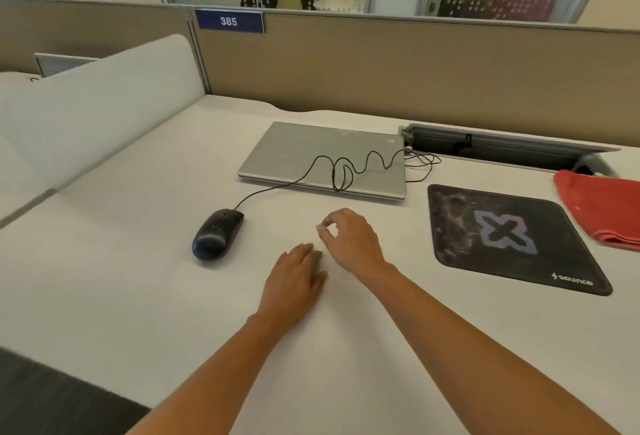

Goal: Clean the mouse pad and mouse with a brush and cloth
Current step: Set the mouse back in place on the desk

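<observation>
A black wired mouse [216,234] lies on the white desk [138,296], left of my hands. A dark, dusty mouse pad [512,237] with a pale cross logo lies to the right. A red cloth [602,209] sits folded at the far right edge, beside the pad. My left hand [294,282] rests flat on the desk, fingers straight, holding nothing. My right hand [349,239] hovers just beyond it with fingers loosely curled and thumb near forefinger; nothing shows between them. No brush is in view.
A closed silver laptop [325,157] lies behind my hands, the mouse cable [346,171] looping over its lid. An open cable tray [502,149] runs along the back right. Beige partitions [381,67] wall the desk at the back and left.
</observation>
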Motion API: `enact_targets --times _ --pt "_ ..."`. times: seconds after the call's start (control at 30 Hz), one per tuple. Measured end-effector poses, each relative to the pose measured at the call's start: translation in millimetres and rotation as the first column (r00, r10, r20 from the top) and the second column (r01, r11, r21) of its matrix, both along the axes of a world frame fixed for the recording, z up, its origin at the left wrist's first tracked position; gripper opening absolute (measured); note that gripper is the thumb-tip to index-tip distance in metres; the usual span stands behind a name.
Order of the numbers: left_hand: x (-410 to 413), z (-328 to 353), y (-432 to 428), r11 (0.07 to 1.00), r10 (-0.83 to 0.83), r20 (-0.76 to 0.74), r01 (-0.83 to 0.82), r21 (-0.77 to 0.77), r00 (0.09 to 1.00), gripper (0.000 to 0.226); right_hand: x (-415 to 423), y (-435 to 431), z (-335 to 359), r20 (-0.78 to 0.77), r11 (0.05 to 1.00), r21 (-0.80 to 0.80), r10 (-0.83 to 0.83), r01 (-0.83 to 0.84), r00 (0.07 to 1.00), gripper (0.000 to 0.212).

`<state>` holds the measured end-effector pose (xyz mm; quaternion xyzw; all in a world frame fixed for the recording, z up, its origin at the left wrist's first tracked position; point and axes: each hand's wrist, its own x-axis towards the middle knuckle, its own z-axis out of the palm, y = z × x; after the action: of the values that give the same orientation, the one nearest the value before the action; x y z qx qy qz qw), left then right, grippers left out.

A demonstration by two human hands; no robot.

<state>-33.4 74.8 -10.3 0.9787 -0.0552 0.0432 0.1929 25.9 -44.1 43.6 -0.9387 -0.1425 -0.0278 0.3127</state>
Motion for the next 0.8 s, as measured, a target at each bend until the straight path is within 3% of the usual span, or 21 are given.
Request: enact_targets --times 0.13,0.33,0.47,0.67,0.8 --pt "-26 0 44 0.999 0.04 -0.001 -0.04 0.017 0.999 0.047 0 80 12 -0.027 0.992 -0.026 0.123 -0.123 0.992 0.034" --pt "-47 -2 99 0.994 0.113 0.002 -0.113 0.0 0.994 0.048 0 164 11 -0.151 0.933 -0.197 0.276 -0.302 0.949 0.058" --pt "-50 -3 110 0.994 0.104 0.032 -0.105 0.023 0.994 0.047 3 176 -3 -0.175 0.863 -0.352 0.319 -0.362 0.931 0.052" --pt "-49 -9 111 0.996 0.08 0.061 -0.082 0.032 0.995 0.048 19 153 -16 -0.134 0.894 -0.35 0.248 -0.28 0.959 0.038" --pt "-50 -11 110 0.996 0.088 0.076 -0.09 0.025 0.993 0.046 23 129 -20 -0.107 0.951 -0.29 0.082 -0.11 0.991 0.038"
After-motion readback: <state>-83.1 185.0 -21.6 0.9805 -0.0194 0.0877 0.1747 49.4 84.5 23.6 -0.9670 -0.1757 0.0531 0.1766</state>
